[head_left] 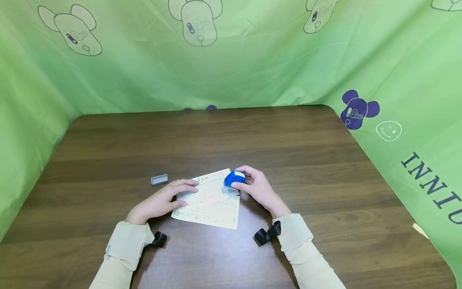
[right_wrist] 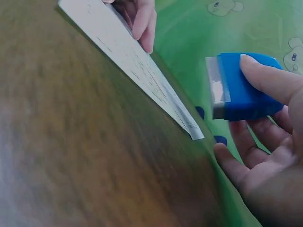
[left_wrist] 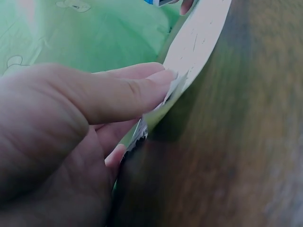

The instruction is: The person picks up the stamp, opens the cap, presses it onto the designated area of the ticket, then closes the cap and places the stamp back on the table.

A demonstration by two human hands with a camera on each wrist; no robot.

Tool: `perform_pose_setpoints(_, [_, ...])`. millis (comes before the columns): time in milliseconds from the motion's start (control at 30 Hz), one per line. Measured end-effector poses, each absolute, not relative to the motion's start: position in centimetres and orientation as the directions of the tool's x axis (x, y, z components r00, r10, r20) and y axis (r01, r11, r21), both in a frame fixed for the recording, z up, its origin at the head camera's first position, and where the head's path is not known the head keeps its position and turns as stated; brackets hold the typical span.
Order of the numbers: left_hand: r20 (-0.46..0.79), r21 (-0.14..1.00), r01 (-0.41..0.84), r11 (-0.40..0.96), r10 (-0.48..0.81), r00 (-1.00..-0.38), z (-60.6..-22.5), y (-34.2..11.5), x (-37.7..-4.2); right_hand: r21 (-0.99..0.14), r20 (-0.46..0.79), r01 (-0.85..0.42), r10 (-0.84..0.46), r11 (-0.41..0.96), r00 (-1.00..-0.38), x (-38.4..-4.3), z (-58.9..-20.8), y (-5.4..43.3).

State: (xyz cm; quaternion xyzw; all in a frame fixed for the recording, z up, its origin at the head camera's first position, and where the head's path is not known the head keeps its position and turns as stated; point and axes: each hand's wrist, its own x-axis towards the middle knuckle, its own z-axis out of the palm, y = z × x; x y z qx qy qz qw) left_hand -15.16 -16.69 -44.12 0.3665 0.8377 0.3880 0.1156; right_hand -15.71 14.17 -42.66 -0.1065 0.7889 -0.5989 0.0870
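A blue stamp [head_left: 234, 179] with a clear-edged face is pinched between the thumb and fingers of my right hand [head_left: 260, 192]. In the right wrist view the stamp [right_wrist: 248, 87] is held above the paper's level, its face toward the sheets. Overlapping pale printed forms [head_left: 213, 208] lie on the table, one angled over the other. My left hand [head_left: 167, 201] rests on their left side, fingers extended and thumb apart. Seen from the left wrist, the thumb [left_wrist: 137, 92] is at the paper's edge, which is ragged and slightly raised there.
A small grey rectangular cap [head_left: 159, 180] lies on the wooden table [head_left: 108, 160], just beyond my left hand. Green printed cloth [head_left: 252, 72] hangs around the back and sides of the table. Black wrist mounts [head_left: 159, 239] sit at both cuffs.
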Motion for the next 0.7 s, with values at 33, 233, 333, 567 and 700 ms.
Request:
perform_pose_setpoints(33, [0.091, 0.736, 0.525, 0.427, 0.706, -0.702, -44.10, -16.70, -15.16, -0.964, -0.007, -0.071, -0.289, 0.258, -0.957, -15.69, -42.62, 14.20])
perform_pose_setpoints(233, [0.081, 0.745, 0.518, 0.420, 0.714, -0.695, -44.02, -16.62, -15.26, -0.959, -0.003, -0.094, -0.342, 0.267, -0.940, -15.67, -42.67, 14.29])
perform_pose_setpoints(333, [0.075, 0.741, 0.513, 0.432, 0.707, -0.704, -44.04, -16.55, -15.27, -0.955, -0.010, -0.092, -0.343, 0.281, -0.939, -15.67, -42.85, 14.33])
perform_pose_setpoints(567, [0.068, 0.724, 0.517, 0.457, 0.698, -0.713, -43.92, -16.44, -15.17, -0.948, -0.026, -0.083, -0.335, 0.306, -0.942, -15.68, -43.27, 14.40])
perform_pose_setpoints(700, [0.062, 0.723, 0.514, 0.460, 0.699, -0.713, -43.85, -16.44, -15.12, -0.945, -0.031, -0.082, -0.338, 0.315, -0.941, -15.59, -43.26, 14.39])
